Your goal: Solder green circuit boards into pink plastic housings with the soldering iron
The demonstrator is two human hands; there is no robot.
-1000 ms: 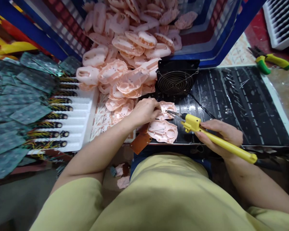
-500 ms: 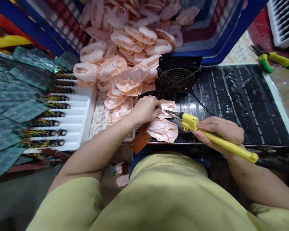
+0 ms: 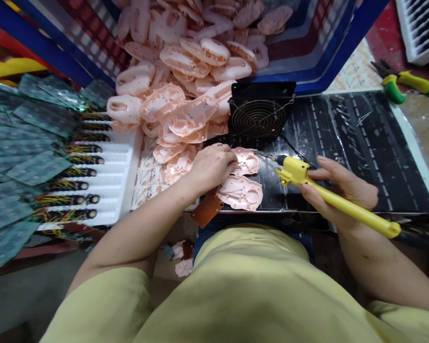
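My left hand [image 3: 211,166] is curled on the left edge of a small pink plastic shell [image 3: 248,162] lying on the black mat [image 3: 357,138]. A second, larger pink shell [image 3: 240,193] lies just in front of it. My right hand [image 3: 338,190] grips a yellow soldering iron [image 3: 329,197]; its metal tip points left and sits just right of the small shell's edge, near the fan's base. An orange-brown flat piece [image 3: 208,209] lies under my left wrist.
A heap of pink shells [image 3: 186,62] fills a blue crate behind. A small black fan [image 3: 259,114] stands behind the shells. Green circuit boards [image 3: 25,157] and a white tray of wired parts [image 3: 107,181] lie left. Yellow-green pliers [image 3: 403,83] rest far right.
The soldering iron's tip has drawn back to the right and slightly up, off the small shell. My left hand stays on the shell.
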